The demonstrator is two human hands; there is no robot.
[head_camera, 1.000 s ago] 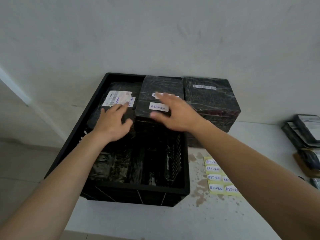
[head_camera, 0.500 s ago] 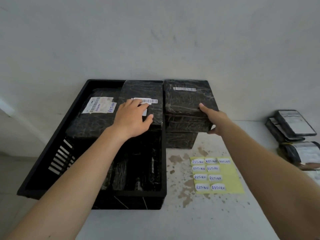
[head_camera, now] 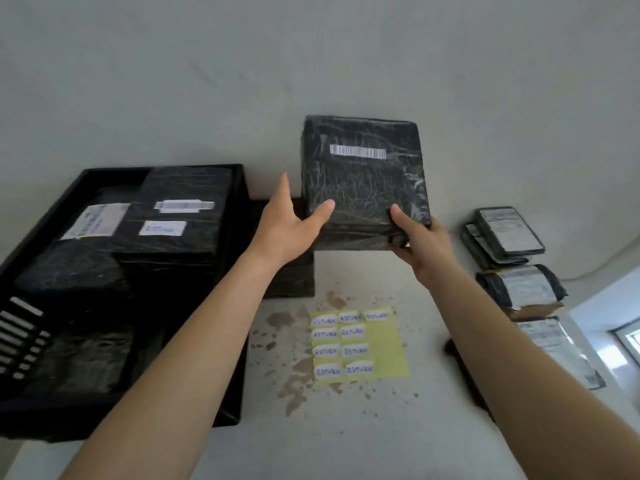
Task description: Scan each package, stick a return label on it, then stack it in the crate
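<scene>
A black plastic-wrapped package (head_camera: 363, 188) with a white barcode strip on top is lifted off the table, right of the black crate (head_camera: 239, 306). My right hand (head_camera: 420, 244) grips its near right corner, thumb on top and fingers underneath. Against its left side lies my left hand (head_camera: 289, 223), fingers straight and thumb on the top face. The crate holds several black packages; one (head_camera: 180, 216) carries a barcode and a white RETURN label. A yellow sheet of RETURN labels (head_camera: 360, 344) lies on the table below the lifted package.
Another black package (head_camera: 294, 275) sits on the table under the lifted one, beside the crate wall. Several wrapped parcels (head_camera: 512, 258) with printed labels are stacked at the right. The white table (head_camera: 346, 438) has brown stains. A wall stands close behind.
My right hand has lifted the black package off the one beneath it. My left hand left the labelled package in the crate and moved right to the lifted package's left side.
</scene>
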